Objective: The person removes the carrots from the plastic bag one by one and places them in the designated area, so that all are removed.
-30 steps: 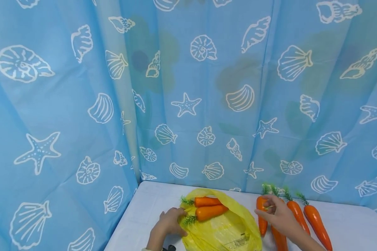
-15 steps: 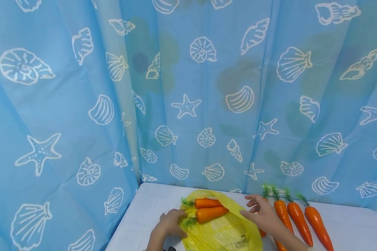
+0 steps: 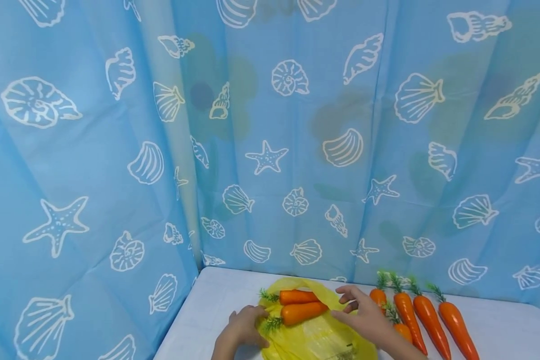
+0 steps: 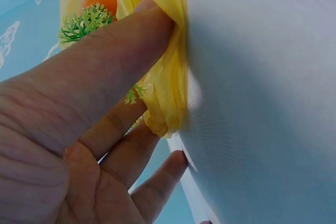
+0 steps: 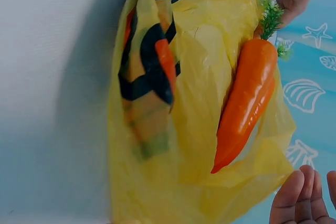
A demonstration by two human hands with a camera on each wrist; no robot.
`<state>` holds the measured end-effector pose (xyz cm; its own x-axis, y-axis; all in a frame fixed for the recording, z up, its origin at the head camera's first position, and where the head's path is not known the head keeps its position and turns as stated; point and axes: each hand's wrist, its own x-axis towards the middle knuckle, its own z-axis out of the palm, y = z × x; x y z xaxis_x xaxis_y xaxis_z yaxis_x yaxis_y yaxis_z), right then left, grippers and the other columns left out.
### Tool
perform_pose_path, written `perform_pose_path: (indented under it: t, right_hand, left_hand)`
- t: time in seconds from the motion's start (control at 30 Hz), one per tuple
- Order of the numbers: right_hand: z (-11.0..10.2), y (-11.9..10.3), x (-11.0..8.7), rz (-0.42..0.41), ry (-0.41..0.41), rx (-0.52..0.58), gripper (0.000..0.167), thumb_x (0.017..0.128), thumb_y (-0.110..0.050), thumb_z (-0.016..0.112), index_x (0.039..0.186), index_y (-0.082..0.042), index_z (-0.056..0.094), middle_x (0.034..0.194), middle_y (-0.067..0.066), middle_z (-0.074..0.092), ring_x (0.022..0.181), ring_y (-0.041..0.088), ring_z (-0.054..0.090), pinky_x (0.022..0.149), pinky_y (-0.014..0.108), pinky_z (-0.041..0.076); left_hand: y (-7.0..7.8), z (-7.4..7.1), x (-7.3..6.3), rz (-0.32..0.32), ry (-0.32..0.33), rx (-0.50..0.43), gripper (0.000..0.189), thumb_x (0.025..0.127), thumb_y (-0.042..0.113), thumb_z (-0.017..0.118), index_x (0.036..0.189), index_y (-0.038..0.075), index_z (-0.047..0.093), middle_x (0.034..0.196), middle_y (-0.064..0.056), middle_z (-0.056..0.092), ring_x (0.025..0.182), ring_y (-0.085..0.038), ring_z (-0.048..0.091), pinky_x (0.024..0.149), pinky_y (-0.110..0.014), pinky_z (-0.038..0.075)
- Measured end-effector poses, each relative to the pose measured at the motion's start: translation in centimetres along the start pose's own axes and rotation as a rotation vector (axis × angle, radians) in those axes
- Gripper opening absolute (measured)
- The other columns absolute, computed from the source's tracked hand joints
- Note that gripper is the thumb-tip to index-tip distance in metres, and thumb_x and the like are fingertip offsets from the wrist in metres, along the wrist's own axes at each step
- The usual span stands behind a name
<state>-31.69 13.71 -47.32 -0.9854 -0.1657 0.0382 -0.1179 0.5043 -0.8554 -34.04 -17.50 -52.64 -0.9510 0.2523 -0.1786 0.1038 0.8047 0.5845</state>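
A yellow plastic bag (image 3: 315, 335) lies open on the white table, with two orange carrots (image 3: 303, 313) with green tops visible in its mouth. In the right wrist view a carrot (image 5: 247, 103) rests on the bag, and darker shapes show through the plastic. My left hand (image 3: 245, 327) holds the gathered left edge of the bag between thumb (image 4: 131, 45) and fingers. Beside the bag's right rim is my right hand (image 3: 364, 312), thumb and fingers apart with nothing between them; in its wrist view the fingertips (image 5: 304, 198) are by the bag's edge.
Several more carrots (image 3: 427, 320) lie to the right of the bag, tops pointing to the back, partly behind my right forearm. A blue curtain (image 3: 270, 150) with white seashell prints hangs behind and left of the white table (image 3: 198, 310).
My right hand has moved left, from above the loose carrots to the bag's right rim, uncovering more of those carrots. The left hand keeps its place on the bag. The view has tilted slightly up.
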Motion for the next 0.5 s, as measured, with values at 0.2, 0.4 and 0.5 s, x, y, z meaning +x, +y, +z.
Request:
perform_pose_path:
  t: [0.2,0.4,0.5]
  right_hand:
    - [0.6,-0.5,0.1,-0.034,-0.067,0.018,0.061,0.082,-0.033,0.080,0.128,-0.003,0.055,0.105,0.011,0.061,0.084,0.018,0.060,0.067,0.030,0.056]
    - [1.5,-0.9,0.5,-0.058,-0.100,0.007,0.062,0.082,-0.036,0.079,0.129,-0.002,0.055,0.107,0.013,0.061,0.085,0.018,0.061,0.069,0.028,0.056]
    - [2.2,-1.2,1.0,-0.084,-0.131,-0.002,0.063,0.083,-0.038,0.078,0.129,-0.002,0.054,0.109,0.014,0.061,0.088,0.018,0.061,0.071,0.028,0.057]
  left_hand:
    - [0.1,0.1,-0.2,-0.011,-0.009,-0.025,0.055,0.068,0.016,0.089,0.119,0.013,0.070,0.130,-0.011,0.064,0.125,-0.039,0.052,0.111,-0.076,0.017]
    - [0.2,0.1,-0.1,-0.008,-0.015,-0.017,0.057,0.067,0.017,0.090,0.120,0.013,0.069,0.131,-0.011,0.063,0.125,-0.039,0.052,0.111,-0.075,0.018]
    - [0.2,-0.1,-0.1,0.000,-0.011,-0.001,0.058,0.067,0.019,0.090,0.121,0.013,0.069,0.132,-0.010,0.063,0.126,-0.038,0.052,0.111,-0.075,0.019]
